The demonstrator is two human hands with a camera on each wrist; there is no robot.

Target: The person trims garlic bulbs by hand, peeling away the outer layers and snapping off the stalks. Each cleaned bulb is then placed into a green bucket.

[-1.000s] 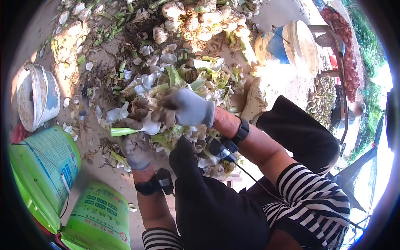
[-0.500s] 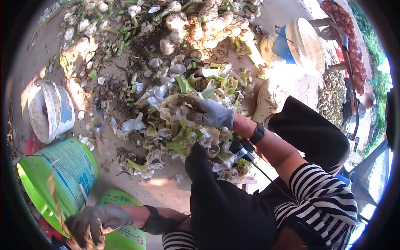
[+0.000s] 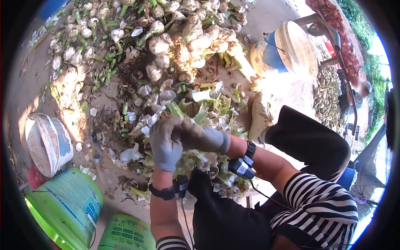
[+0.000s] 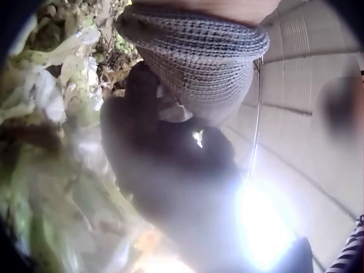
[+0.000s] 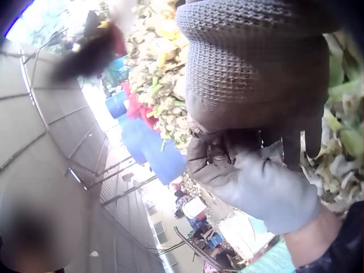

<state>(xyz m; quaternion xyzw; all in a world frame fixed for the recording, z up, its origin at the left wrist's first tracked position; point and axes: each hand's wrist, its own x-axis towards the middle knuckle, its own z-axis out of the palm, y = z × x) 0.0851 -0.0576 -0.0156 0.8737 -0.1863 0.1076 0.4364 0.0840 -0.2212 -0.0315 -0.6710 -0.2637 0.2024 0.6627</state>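
Both gloved hands meet over a heap of garlic husks and leaves (image 3: 208, 112). My left hand (image 3: 166, 141) comes up from below, its fingers bent against the right one. From the right reaches my right hand (image 3: 204, 135), its dirty fingers overlapping the left fingertips. In the left wrist view a small pale piece (image 4: 173, 111) shows in the shadow between the hands. The right wrist view has the left hand (image 5: 273, 190) tucked under the right hand (image 5: 256, 85), with several right fingers pointing down. Gloves hide most of what lies between them; I cannot tell what it is.
Whole garlic bulbs (image 3: 158, 43) with stems lie piled beyond the husks. A dirty white bucket (image 3: 43, 143) and green buckets (image 3: 71, 204) stand at left; a blue-and-white bucket (image 3: 287, 50) lies at the upper right. A shoe (image 3: 260, 116) borders the heap.
The left hand swung from the husk heap out to the green buckets at lower left, then came back to the right hand. The stemmed garlic seen earliest at the hands is no longer visible there.
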